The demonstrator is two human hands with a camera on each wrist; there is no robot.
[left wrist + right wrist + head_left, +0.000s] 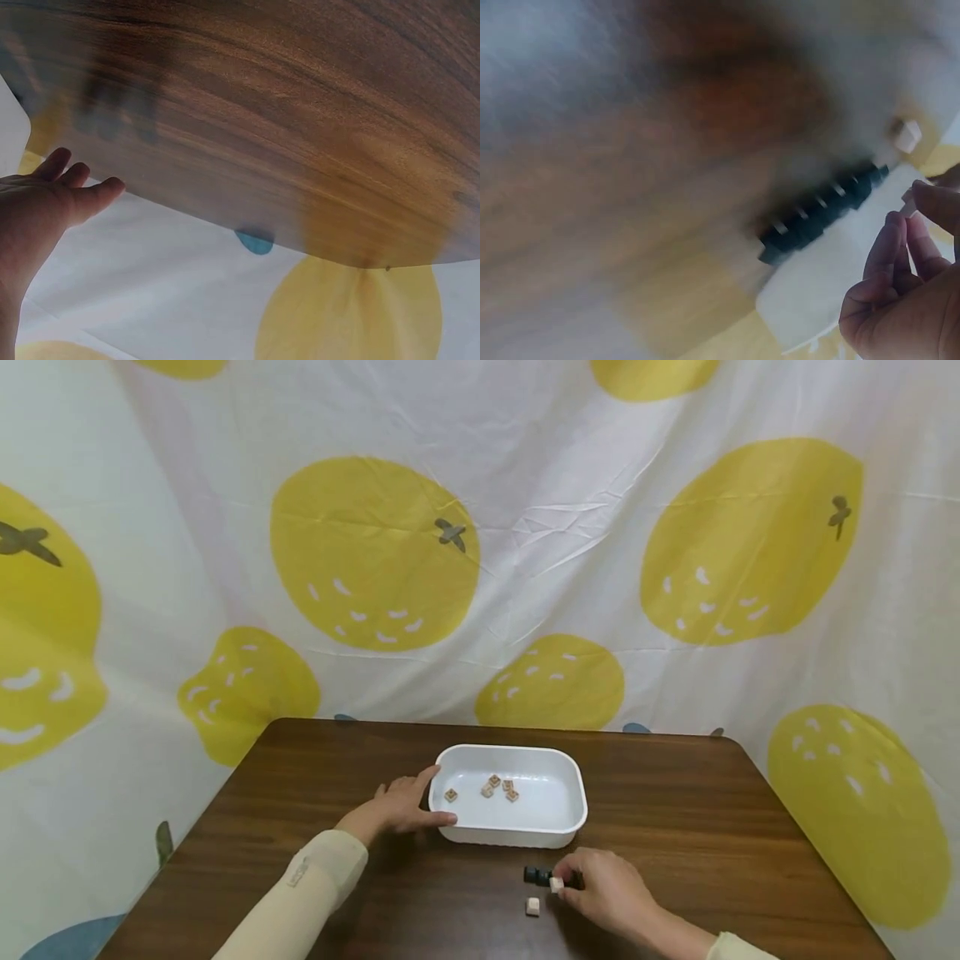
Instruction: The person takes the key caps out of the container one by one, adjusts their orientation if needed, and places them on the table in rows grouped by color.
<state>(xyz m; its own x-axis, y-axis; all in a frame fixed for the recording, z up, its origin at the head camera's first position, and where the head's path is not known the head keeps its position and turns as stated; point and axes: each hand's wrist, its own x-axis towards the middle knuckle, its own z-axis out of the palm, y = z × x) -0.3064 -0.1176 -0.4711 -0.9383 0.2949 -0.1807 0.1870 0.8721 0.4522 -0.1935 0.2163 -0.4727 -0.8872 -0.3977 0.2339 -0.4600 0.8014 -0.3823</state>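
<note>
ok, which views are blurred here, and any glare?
Head view: sharp, even light, no glare on the tray. Left wrist: table soft toward the top left. Right wrist: heavily smeared; the black piece and right hand are barely readable.

Head view bright, even, soft shadows under the tray. Left wrist view partly blurred; right wrist view heavily smeared, unfocused.
</note>
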